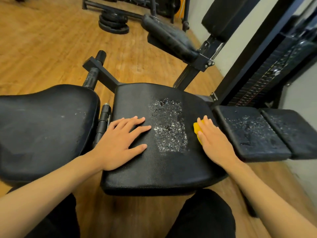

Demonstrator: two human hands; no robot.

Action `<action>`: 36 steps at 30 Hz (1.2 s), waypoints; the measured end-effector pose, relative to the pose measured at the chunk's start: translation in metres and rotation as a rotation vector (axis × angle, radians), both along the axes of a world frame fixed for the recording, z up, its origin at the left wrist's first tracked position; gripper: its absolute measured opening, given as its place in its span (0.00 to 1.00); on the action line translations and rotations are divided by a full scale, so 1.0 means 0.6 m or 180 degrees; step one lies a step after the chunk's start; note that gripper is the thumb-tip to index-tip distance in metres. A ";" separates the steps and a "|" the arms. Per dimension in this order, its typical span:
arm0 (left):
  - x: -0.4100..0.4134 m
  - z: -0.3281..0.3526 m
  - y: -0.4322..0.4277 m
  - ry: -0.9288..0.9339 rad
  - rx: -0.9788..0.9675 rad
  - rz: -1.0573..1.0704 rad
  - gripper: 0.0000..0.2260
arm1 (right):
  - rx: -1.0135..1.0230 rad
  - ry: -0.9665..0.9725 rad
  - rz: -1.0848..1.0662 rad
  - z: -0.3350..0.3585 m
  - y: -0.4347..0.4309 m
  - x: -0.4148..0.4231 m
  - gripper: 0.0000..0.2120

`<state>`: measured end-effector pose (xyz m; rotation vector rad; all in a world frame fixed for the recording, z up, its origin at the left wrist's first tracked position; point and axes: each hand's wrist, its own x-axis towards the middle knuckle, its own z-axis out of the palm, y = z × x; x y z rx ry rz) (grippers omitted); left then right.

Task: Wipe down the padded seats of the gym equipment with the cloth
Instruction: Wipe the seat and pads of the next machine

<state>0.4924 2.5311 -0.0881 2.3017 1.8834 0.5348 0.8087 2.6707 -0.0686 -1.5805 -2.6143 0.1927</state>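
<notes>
A black padded seat point(154, 172) fills the middle of the head view, with a worn, cracked patch point(169, 127) at its centre. My left hand point(120, 141) lies flat on the seat's left side, fingers spread and straight. My right hand point(214, 141) presses a yellow cloth point(197, 128) flat against the seat's right side; only the cloth's left edge shows from under the fingers. A second black padded seat point(42, 127) sits to the left. Two smaller black pads point(248, 133) point(295, 133) lie to the right, both flaked.
A black roller pad point(169, 38) on a metal arm stands behind the seat. A back pad point(223, 16) and a weight stack point(267, 73) rise at the right. Weight plates point(114, 23) lie stacked on the wooden floor point(42, 48). My knees in dark trousers point(205, 219) are below.
</notes>
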 end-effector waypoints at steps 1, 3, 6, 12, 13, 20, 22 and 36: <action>0.001 0.000 -0.001 0.0014 0.0002 0.0005 0.28 | 0.0022 0.0030 -0.0017 0.003 -0.033 0.021 0.25; 0.002 -0.001 -0.001 0.0037 0.0017 0.0010 0.28 | 0.0025 0.0095 -0.0019 0.010 -0.092 0.052 0.25; 0.001 -0.002 -0.001 0.0037 0.0054 0.0019 0.28 | -0.0070 0.0182 0.0015 0.014 -0.122 0.069 0.25; 0.003 -0.002 0.000 -0.0068 0.0070 0.0010 0.28 | -0.0163 0.0023 0.0149 0.000 0.048 0.032 0.35; 0.002 -0.001 0.001 -0.0083 0.0063 0.0006 0.28 | -0.0183 0.0095 0.0094 -0.003 0.087 0.019 0.36; -0.001 0.000 0.003 -0.0084 0.0014 0.0021 0.27 | -0.0322 0.0253 -0.0162 0.022 0.235 -0.066 0.27; -0.001 -0.001 0.002 -0.0069 0.0014 0.0010 0.27 | -0.0304 0.0240 -0.0200 0.017 0.223 -0.066 0.27; 0.002 -0.005 0.002 -0.0126 0.0119 0.0045 0.27 | -0.0251 0.0247 0.0559 0.018 -0.172 -0.030 0.28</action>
